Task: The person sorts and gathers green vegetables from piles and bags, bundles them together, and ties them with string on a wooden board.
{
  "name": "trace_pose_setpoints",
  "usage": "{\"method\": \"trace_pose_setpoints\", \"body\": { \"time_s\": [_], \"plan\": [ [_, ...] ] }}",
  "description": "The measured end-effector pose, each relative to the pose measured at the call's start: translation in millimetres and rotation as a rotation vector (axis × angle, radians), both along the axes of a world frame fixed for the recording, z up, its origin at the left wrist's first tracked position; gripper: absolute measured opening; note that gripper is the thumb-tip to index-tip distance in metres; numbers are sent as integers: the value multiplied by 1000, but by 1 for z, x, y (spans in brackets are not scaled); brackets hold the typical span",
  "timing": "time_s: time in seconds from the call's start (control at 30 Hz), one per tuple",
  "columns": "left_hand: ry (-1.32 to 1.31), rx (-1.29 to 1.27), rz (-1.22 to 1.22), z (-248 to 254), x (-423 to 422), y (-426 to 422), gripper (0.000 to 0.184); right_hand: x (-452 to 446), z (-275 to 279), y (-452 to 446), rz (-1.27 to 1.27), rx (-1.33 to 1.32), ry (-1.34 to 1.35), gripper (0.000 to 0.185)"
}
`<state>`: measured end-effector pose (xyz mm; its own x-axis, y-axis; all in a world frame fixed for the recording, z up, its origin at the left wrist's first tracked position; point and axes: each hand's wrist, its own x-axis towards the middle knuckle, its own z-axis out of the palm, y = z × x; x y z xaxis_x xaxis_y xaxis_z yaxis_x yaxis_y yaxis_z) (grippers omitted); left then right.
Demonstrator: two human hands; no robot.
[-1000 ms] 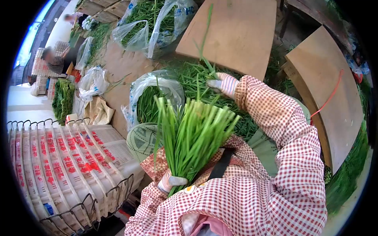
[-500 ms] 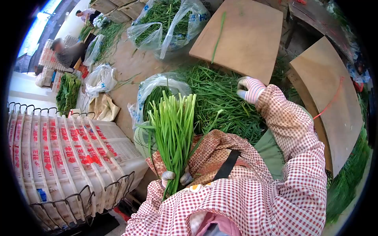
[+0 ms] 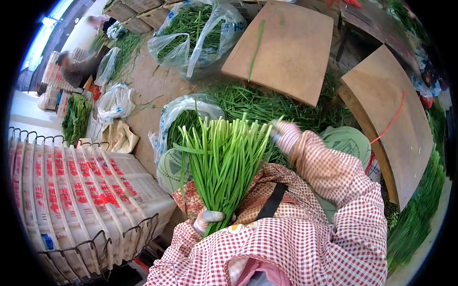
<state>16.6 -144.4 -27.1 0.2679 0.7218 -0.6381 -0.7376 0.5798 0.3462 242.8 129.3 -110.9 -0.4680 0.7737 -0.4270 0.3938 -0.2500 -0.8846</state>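
A thick bunch of green chives [image 3: 222,164] stands upright in front of my chest, pale cut ends at the top, fanned out to the right. My left hand [image 3: 209,220], in a striped glove, is wrapped round its lower part. My right hand [image 3: 285,136], also gloved, is beside the upper right edge of the bunch. It is smeared by motion, so its fingers and any stalk in them cannot be made out. Behind the bunch, loose green leaves [image 3: 257,102] lie in a heap, next to an open clear plastic bag [image 3: 188,106] with more greens.
A brown board [image 3: 281,52] carries one loose green blade. Another board [image 3: 396,124] stands at right. White crates [image 3: 86,190] with red lettering are at left. A large plastic bag of greens [image 3: 195,40] sits at the back. Two people work at the far left.
My right hand has moved left and toward me, from above the leaf heap to beside the bunch. The bunch is spread wider to the right. My left hand keeps its hold.
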Motion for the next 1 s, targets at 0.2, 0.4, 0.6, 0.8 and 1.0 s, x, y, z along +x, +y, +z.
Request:
{"method": "trace_pose_setpoints", "body": {
  "time_s": [0.2,0.4,0.6,0.8,1.0],
  "plan": [
    [232,84,-9,36,13,11,72,43,39,41,289,538,-873,54],
    [577,177,-185,22,12,14,70,17,154,8,234,1072,98,32],
    [582,194,-253,21,14,24,70,-25,142,0,748,943,-407,73],
    [469,213,-250,19,14,29,74,-36,109,10,1019,651,-470,67],
    [351,155,-263,4,3,28,71,-43,72,8,1017,906,-303,29]
  ]
}}
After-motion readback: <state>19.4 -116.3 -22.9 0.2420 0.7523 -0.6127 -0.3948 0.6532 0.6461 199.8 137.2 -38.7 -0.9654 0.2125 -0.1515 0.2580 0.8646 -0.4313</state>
